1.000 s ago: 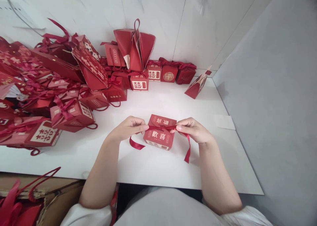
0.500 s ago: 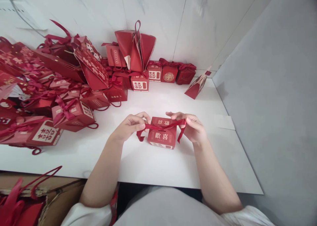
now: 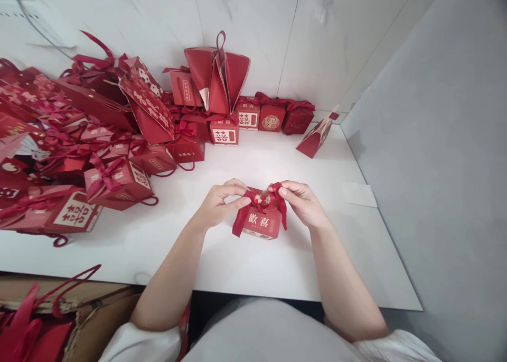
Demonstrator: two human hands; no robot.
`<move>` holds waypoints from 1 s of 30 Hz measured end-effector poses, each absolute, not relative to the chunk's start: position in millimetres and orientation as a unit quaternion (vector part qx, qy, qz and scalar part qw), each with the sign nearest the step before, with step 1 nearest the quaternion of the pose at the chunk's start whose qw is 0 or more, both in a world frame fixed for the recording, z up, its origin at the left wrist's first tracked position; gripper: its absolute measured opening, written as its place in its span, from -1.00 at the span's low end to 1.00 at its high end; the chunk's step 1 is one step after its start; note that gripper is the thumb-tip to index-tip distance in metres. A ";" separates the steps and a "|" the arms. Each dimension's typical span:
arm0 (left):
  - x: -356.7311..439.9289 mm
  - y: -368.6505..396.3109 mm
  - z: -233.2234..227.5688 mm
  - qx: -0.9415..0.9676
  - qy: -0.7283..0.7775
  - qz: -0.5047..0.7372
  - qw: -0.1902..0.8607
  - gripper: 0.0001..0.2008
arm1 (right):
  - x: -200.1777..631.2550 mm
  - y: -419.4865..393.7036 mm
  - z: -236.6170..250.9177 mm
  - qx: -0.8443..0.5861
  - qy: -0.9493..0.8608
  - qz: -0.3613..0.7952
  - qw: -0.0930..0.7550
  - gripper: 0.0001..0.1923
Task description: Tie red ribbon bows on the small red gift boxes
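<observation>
The room was a bright corner. A white marble wall (image 3: 245, 24) stood at the back and a plain grey wall (image 3: 435, 140) stood on the right side. A big white table (image 3: 245, 261) filled the space between them, and its front edge was close to the person's body.

A big pile of red gift boxes (image 3: 59, 140) with ribbons covered the left part of the table. A tall red bag (image 3: 217, 74) stood open by the back wall. A short row of small red boxes (image 3: 269, 116) sat next to it along the wall. One red box (image 3: 317, 135) lay tipped over near the right corner, away from the others. A cardboard carton (image 3: 47, 319) with red ribbons in it sat below the table on the left.

A little red box (image 3: 261, 222) with white letters sat flat in the middle of the table, well apart from the pile. A red ribbon (image 3: 259, 201) lay across its top, and one end hung down its left side. The left hand (image 3: 217, 206) pinched the ribbon on the left of the box top. The right hand (image 3: 303, 203) pinched a ribbon loop on the right of it. Both hands were close together over the box
</observation>
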State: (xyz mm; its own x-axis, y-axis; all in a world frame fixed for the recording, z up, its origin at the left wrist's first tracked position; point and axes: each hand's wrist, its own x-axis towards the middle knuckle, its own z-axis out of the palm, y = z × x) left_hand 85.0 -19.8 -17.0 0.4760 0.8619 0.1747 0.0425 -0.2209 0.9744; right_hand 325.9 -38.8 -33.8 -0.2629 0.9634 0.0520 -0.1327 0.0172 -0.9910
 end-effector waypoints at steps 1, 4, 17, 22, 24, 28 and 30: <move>85.7 -19.9 -16.8 0.682 0.332 0.375 0.532 -0.83 | 325.9 -39.1 -32.8 -0.382 -0.546 0.585 0.463 -0.75; 87.0 -20.3 -15.6 0.706 0.313 0.339 0.537 -0.79 | 326.2 -40.2 -28.0 -0.361 -0.575 0.583 0.447 -0.76; 86.0 -17.6 -15.1 0.745 0.347 0.351 0.449 -0.84 | 325.3 -39.5 -30.8 -0.383 -0.545 0.548 0.506 -0.94; 88.8 -17.6 -18.6 0.776 0.374 0.371 0.348 -0.85 | 308.9 -40.9 -34.7 -0.405 -0.496 0.489 0.593 -0.98; 91.7 -18.3 -18.0 0.783 0.388 0.368 0.319 -0.84 | 301.8 -42.5 -37.0 -0.416 -0.498 0.465 0.603 -0.94; 97.8 -19.5 -14.1 0.786 0.395 0.358 0.313 -0.81 | 296.2 -44.4 -40.4 -0.392 -0.540 0.459 0.586 -0.87; 99.4 -19.2 -12.6 0.787 0.387 0.356 0.322 -0.80 | 297.7 -44.1 -40.6 -0.375 -0.556 0.464 0.579 -0.84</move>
State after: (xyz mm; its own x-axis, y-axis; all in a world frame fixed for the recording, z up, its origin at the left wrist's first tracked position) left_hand 99.4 -19.2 -12.6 0.4472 0.8391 0.3099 0.3804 -0.4920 0.7831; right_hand 297.7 -44.1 -40.6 -0.0478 0.9540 0.2959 -0.1202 0.2886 -0.9499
